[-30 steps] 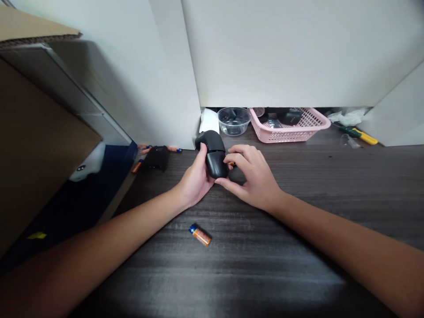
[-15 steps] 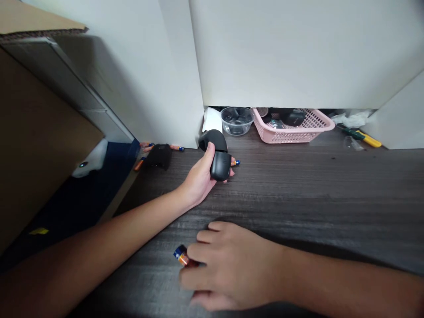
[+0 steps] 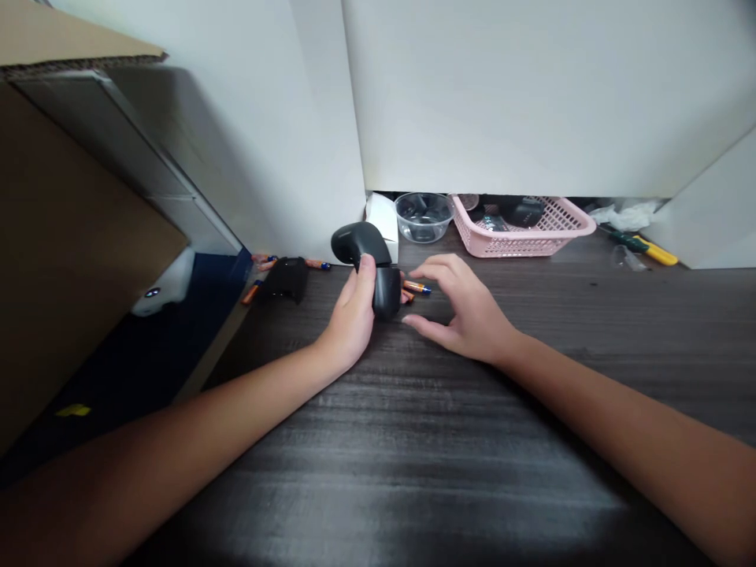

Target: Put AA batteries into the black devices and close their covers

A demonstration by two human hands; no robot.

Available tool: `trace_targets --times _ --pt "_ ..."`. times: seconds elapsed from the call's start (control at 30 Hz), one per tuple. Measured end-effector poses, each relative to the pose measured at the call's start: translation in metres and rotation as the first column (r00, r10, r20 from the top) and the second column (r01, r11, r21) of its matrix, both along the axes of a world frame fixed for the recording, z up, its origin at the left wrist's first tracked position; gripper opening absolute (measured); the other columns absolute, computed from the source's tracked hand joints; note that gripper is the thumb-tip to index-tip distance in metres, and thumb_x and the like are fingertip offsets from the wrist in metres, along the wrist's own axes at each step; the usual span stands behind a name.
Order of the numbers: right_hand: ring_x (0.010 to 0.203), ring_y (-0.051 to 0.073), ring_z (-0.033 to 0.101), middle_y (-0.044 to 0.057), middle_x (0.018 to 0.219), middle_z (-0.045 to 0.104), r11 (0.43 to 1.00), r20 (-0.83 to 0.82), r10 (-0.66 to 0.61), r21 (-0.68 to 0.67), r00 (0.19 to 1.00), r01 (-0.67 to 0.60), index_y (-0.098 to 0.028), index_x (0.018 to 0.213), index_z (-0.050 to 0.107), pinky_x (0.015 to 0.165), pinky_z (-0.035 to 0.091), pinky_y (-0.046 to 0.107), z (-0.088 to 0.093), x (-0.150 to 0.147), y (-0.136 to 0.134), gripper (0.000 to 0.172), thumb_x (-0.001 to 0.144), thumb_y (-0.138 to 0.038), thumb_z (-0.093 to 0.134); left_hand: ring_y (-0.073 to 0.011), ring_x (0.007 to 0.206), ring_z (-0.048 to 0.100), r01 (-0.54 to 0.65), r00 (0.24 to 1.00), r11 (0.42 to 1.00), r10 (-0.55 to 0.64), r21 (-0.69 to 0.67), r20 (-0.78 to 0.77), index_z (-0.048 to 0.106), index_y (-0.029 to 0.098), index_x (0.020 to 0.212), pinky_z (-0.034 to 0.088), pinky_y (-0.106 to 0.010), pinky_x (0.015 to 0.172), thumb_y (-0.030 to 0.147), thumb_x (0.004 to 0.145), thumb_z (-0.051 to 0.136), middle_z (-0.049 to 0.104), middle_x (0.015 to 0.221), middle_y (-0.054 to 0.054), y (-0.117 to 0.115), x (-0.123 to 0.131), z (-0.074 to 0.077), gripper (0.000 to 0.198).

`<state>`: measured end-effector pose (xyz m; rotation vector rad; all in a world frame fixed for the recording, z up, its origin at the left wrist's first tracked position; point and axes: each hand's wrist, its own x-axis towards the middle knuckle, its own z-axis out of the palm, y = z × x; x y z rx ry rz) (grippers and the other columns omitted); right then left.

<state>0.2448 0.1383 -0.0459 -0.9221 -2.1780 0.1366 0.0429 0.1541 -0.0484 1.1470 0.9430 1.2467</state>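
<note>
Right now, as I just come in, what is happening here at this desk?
A person is holding a black handheld device in their left hand, resting on a dark desk. Their open right hand is beside it, close to orange-and-blue batteries lying on the desk. Farther back are a glass bowl and a pink basket.

A small indoor desk corner is shown, of a home or office kind, though which cannot be told. A dark wood-grain desktop [image 3: 472, 441] is backed by white panels [image 3: 531, 94], with a pink plastic basket [image 3: 567, 219], a glass bowl [image 3: 422, 216] and a screwdriver [image 3: 646, 250] kept along its back edge.
</note>
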Motion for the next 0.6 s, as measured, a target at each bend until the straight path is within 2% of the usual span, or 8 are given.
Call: trace_targets --times 0.03,0.1,0.23,0.43,0.6 --pt "0.124 0.033 0.061 0.013 0.135 0.062 0.999 -0.028 0.001 0.035 1.000 0.000 -0.026 0.142 0.053 0.103 0.053 0.053 0.0003 -0.0011 -0.0017 0.059 0.093 -0.045 0.079 -0.0239 0.091 0.075 0.044 0.999 0.999 -0.044 -0.001 -0.014 0.071 0.018 0.120 0.058 -0.034 0.082 0.079 0.099 0.048 0.078 0.094 -0.009 -0.0033 0.0005 -0.0004 0.068" --pt "0.124 0.033 0.062 0.013 0.137 0.063 0.994 -0.031 0.021 0.107 0.999 -0.018 -0.029 0.146 0.052 0.104 0.053 0.054 0.0008 -0.0037 -0.0053 0.065 0.091 -0.050 0.081 -0.0245 0.091 0.075 0.128 0.991 0.992 -0.128 -0.013 -0.025 0.070 0.017 0.123 0.058 -0.034 0.080 0.079 0.100 0.046 0.078 0.094 -0.010 -0.0086 0.0015 -0.0016 0.071" --pt "0.121 0.031 0.065 0.012 0.134 0.066 0.989 -0.021 0.028 0.143 0.999 -0.024 -0.028 0.146 0.053 0.102 0.055 0.052 0.0007 -0.0061 -0.0074 0.058 0.095 -0.042 0.077 -0.0255 0.092 0.075 0.202 0.979 0.977 -0.201 -0.063 0.034 0.068 0.017 0.128 0.058 -0.034 0.075 0.081 0.100 0.040 0.078 0.097 -0.011 -0.0101 0.0031 -0.0025 0.075" --pt "0.123 0.033 0.065 0.012 0.131 0.068 0.990 -0.010 0.015 0.140 1.000 -0.013 -0.026 0.144 0.053 0.104 0.055 0.054 -0.0017 -0.0051 -0.0044 0.058 0.091 -0.035 0.077 -0.0253 0.095 0.074 0.231 0.968 0.972 -0.225 -0.045 0.109 0.064 0.018 0.131 0.060 -0.034 0.075 0.070 0.100 0.057 0.074 0.113 -0.012 -0.0048 0.0035 -0.0036 0.061" --pt "0.130 0.035 0.062 0.013 0.139 0.063 0.984 -0.007 -0.021 0.178 1.000 0.022 -0.030 0.141 0.057 0.106 0.054 0.058 -0.0054 -0.0026 -0.0036 0.057 0.088 -0.031 0.077 -0.0227 0.092 0.073 0.289 0.955 0.957 -0.287 -0.017 0.078 0.061 0.021 0.124 0.060 -0.033 0.076 0.057 0.099 0.069 0.072 0.112 -0.008 -0.0050 0.0034 -0.0050 0.045"
